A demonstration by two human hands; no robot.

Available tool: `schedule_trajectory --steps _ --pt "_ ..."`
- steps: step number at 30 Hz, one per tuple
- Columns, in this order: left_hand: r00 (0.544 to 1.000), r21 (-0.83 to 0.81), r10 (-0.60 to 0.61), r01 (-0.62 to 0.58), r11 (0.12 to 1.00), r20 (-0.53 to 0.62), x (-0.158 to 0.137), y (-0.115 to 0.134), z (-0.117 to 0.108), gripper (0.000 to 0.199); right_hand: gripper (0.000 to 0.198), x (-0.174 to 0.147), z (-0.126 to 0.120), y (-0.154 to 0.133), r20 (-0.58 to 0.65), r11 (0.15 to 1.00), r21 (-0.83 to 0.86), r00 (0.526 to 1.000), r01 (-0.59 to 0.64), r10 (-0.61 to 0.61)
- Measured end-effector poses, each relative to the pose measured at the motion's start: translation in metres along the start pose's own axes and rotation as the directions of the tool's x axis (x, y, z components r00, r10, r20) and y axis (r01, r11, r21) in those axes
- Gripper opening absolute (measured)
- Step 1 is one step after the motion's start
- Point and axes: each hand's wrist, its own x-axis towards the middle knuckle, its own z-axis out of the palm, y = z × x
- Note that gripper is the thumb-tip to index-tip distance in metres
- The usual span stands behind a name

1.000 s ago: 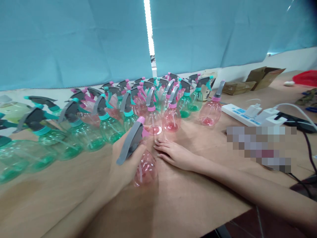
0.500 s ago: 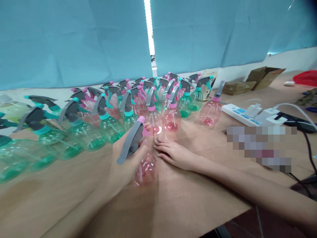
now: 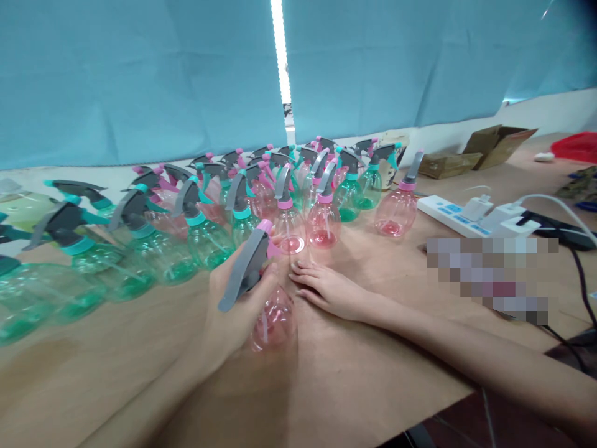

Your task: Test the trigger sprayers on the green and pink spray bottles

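My left hand (image 3: 233, 305) grips a pink spray bottle (image 3: 273, 320) by its neck, and the bottle's grey trigger (image 3: 242, 267) points toward me and to the left. The bottle's base rests on the brown table (image 3: 140, 361). My right hand (image 3: 326, 289) lies flat on the table just right of that bottle, fingers spread and holding nothing. Behind both hands stand several pink spray bottles (image 3: 324, 221) and green spray bottles (image 3: 205, 239) in rows.
A white power strip (image 3: 459, 218) with plugs and cables lies at the right. Open cardboard boxes (image 3: 497, 144) and something red (image 3: 578, 147) sit at the far right. Blue curtains hang behind the table. The table's front edge runs at the lower right.
The pink bottle in my left hand has shifted only slightly. My right hand has stayed flat on the table.
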Motion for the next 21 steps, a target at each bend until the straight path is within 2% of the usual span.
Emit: schedule_trajectory --steps 6,12,21 --pt "0.997 -0.024 -0.065 0.065 0.998 0.031 -0.002 0.000 -0.003 0.006 0.037 0.000 0.000 0.000 0.006 1.000 0.008 1.000 -0.004 0.004" --pt "1.000 -0.020 -0.017 0.016 1.000 -0.023 -0.003 -0.009 0.000 0.001 0.037 0.000 0.001 0.001 0.001 1.000 0.011 1.000 -0.002 0.002" --pt "0.999 -0.033 -0.004 0.006 0.999 0.046 0.004 -0.004 -0.001 0.005 0.036 0.000 0.003 0.002 -0.010 1.000 0.009 1.000 -0.001 0.001"
